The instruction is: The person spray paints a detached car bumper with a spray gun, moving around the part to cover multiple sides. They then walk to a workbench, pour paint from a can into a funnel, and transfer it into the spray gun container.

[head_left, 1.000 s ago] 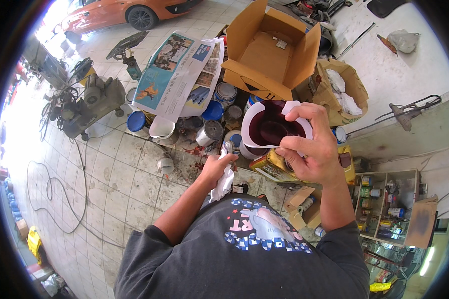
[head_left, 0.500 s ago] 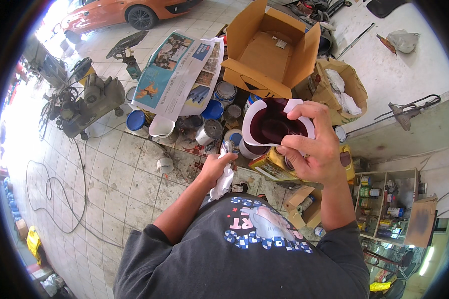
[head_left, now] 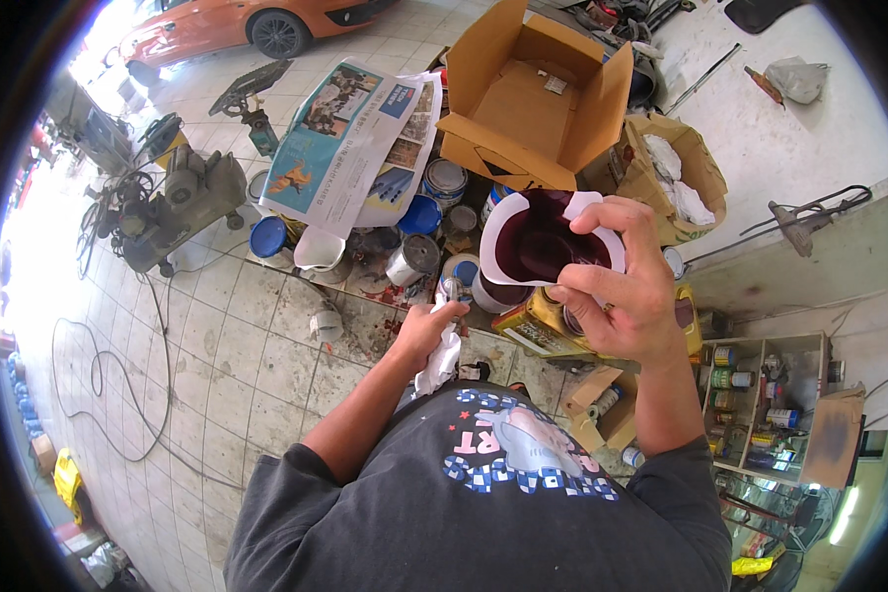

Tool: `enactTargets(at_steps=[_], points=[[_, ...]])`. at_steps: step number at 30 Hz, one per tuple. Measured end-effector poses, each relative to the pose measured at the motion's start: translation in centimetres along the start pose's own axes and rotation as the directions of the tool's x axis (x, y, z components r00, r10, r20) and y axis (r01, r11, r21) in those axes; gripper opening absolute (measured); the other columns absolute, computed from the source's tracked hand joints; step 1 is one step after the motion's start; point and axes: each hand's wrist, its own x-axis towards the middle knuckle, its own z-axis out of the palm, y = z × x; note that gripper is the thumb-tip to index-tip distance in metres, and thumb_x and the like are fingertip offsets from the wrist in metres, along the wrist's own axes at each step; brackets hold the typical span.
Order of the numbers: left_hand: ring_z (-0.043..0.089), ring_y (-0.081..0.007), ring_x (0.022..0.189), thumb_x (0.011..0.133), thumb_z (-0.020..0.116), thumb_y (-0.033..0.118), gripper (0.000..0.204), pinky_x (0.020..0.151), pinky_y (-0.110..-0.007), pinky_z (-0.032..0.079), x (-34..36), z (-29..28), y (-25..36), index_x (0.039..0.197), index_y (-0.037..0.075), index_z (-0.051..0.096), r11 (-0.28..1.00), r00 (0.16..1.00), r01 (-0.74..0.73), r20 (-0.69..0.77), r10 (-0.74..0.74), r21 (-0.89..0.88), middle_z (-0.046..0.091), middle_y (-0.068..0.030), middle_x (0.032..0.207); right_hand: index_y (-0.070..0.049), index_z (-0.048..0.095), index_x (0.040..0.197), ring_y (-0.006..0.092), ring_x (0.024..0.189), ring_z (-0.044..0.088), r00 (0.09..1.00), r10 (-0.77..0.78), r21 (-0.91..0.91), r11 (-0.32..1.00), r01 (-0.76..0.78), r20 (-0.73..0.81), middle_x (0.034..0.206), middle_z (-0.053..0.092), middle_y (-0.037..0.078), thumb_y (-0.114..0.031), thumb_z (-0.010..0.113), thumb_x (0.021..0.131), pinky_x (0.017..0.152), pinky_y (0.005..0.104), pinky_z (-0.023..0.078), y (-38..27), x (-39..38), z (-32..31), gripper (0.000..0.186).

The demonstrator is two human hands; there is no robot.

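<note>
My right hand pinches the rim of a white cup between thumb and fingers. The cup is tilted so that its inside faces me, coated with dark red paint. My left hand is closed round a crumpled white rag or paper towel, which hangs down in front of my shirt. A small metallic part shows at the top of that hand; its kind cannot be made out. Just beyond the hands stand a grey can and a yellow rectangular can.
Behind the cup sits an open cardboard box, beside newspaper sheets lying over paint cans. A paper bag stands to the right. An air compressor and a hose are on the left floor. Shelves stand at right.
The cup has shifted and turned very slightly in my right hand, showing a little more of its painted inside. My left hand has stayed almost still.
</note>
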Motion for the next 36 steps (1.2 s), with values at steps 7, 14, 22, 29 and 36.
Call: enactTargets(at_steps=[7,14,22,29,36], points=[[0.054,-0.0123,0.051,0.086,0.074,0.032,0.034,0.049,-0.030,0.039,0.9,-0.4,-1.1,0.075,0.000,0.072,0.998,1.000,0.029,0.004,-0.029,-0.047,0.064,-0.0043,0.065,-0.008,0.070,0.082,0.0369,0.108,0.057,1.000,-0.007,-0.012,1.000,0.007,0.001,0.117,0.059,0.017,-0.015,0.085,0.074,0.091,0.0447,0.049,0.0,0.4,-0.2,0.018],[0.054,-0.0126,0.050,0.086,0.074,0.032,0.034,0.048,-0.030,0.039,0.6,-0.3,-0.8,0.075,0.000,0.072,0.997,1.000,0.019,0.003,-0.018,-0.069,0.065,-0.0051,0.065,-0.008,0.070,0.081,0.0368,0.108,0.057,1.000,-0.024,-0.015,1.000,0.024,0.004,0.116,0.058,0.017,-0.013,0.085,0.073,0.091,0.0444,0.049,-0.2,0.8,-0.4,0.018],[0.057,-0.0131,0.051,0.087,0.074,0.031,0.033,0.049,-0.030,0.041,1.0,-0.6,-1.0,0.080,-0.001,0.073,0.999,0.999,0.025,0.030,-0.023,-0.044,0.066,-0.0057,0.067,-0.007,0.070,0.083,0.0370,0.110,0.056,1.000,-0.021,-0.016,1.000,0.021,0.001,0.117,0.057,0.017,-0.013,0.085,0.073,0.093,0.0450,0.047,-0.2,1.2,-0.9,0.019],[0.058,-0.0131,0.053,0.087,0.074,0.031,0.033,0.051,-0.029,0.042,1.0,-0.5,-0.9,0.080,-0.001,0.073,0.997,1.000,0.029,0.016,-0.027,-0.073,0.067,-0.0056,0.068,-0.006,0.070,0.083,0.0372,0.109,0.056,0.999,-0.041,-0.031,0.999,0.041,0.012,0.117,0.056,0.018,-0.012,0.085,0.073,0.093,0.0449,0.048,-0.2,1.6,-1.1,0.018],[0.059,-0.0132,0.055,0.086,0.075,0.030,0.032,0.052,-0.029,0.043,0.6,-0.1,-0.2,0.085,-0.002,0.073,0.996,0.999,0.044,-0.016,-0.046,-0.078,0.068,-0.0055,0.071,-0.008,0.069,0.082,0.0372,0.111,0.055,0.999,-0.034,-0.012,0.999,0.034,-0.026,0.118,0.059,0.014,-0.014,0.085,0.072,0.094,0.0458,0.047,0.1,1.6,-1.0,0.019]])
